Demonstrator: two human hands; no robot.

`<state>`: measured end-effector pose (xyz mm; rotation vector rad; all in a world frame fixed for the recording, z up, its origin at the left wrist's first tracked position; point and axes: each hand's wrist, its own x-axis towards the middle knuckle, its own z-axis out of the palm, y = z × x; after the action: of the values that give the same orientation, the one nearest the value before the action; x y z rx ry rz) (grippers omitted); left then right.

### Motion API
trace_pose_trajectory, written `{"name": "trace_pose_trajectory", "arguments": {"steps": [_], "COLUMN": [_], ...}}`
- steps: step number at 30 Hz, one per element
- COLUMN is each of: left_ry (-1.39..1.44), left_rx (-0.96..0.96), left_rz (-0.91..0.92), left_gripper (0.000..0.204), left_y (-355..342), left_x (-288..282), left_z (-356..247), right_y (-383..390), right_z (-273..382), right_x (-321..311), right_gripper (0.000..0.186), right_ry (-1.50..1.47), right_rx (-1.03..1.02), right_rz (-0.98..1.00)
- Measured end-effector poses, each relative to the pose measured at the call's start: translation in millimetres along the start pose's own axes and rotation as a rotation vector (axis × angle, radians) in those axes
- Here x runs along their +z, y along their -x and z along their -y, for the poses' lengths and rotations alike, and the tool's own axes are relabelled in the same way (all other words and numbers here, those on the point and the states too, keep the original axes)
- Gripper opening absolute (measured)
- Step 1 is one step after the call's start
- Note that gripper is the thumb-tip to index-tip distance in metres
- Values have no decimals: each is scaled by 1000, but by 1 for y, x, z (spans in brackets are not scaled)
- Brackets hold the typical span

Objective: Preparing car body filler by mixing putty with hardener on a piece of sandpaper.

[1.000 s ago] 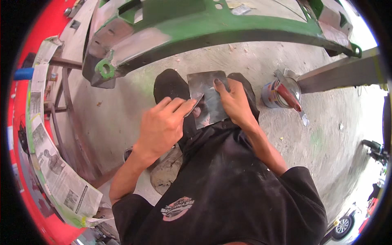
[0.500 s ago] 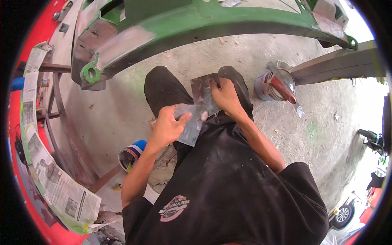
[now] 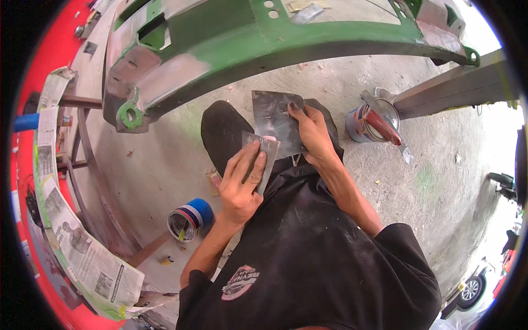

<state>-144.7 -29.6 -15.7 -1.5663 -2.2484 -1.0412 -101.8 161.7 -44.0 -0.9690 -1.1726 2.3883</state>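
Dark sheet metal is what both hands are on: the right hand (image 3: 311,129) steadies a flat, roughly square mixing plate (image 3: 275,118) held out in front of the person's lap, its fingers curled over the right edge with the thumb pressed on the upper face. The left hand (image 3: 242,181) holds a smaller putty spreader (image 3: 263,151), a thin grey blade, with the fingers laid flat and close together along its back and the thumb tucked behind it. The blade's far corner overlaps the plate's lower left corner, so the spreader lies just below and to the left of the plate, its long axis slanting up and away from the body toward the plate's middle. A pinkish smear shows at the blade's top edge. The left hand is the nearer to the spreader's working edge; the right only braces. On the concrete floor (image 3: 429,181) stand an open can with a red-handled tool (image 3: 374,118) to the right and a blue-banded tin (image 3: 190,219) to the left; a green frame (image 3: 286,38) arches above.
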Motion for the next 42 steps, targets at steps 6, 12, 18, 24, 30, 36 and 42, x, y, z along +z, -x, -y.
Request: {"name": "trace_pose_trajectory", "arguments": {"steps": [6, 12, 18, 24, 30, 36, 42], "left_ry": [51, 110, -273, -360, -151, 104, 358], "left_rx": [-104, -327, 208, 185, 117, -141, -502], "left_rz": [124, -19, 247, 324, 283, 392, 657], "left_gripper": [62, 53, 41, 46, 49, 24, 16], "left_y": [13, -23, -53, -59, -69, -64, -43], "left_x": [3, -55, -67, -66, -70, -63, -59], "left_z": [13, 11, -9, -13, -3, 2, 6], "right_y": [12, 3, 10, 15, 15, 14, 0], "right_z": [23, 16, 14, 14, 7, 5, -21], "right_x": [-1, -12, -2, 2, 0, 0, -8], "right_gripper": [26, 29, 32, 33, 33, 34, 33], "right_ry": [-181, 46, 223, 356, 439, 450, 513], "right_rx": [98, 1, -224, -359, -425, -307, -378], "right_rz": [68, 32, 4, -19, 25, 37, 21]}}
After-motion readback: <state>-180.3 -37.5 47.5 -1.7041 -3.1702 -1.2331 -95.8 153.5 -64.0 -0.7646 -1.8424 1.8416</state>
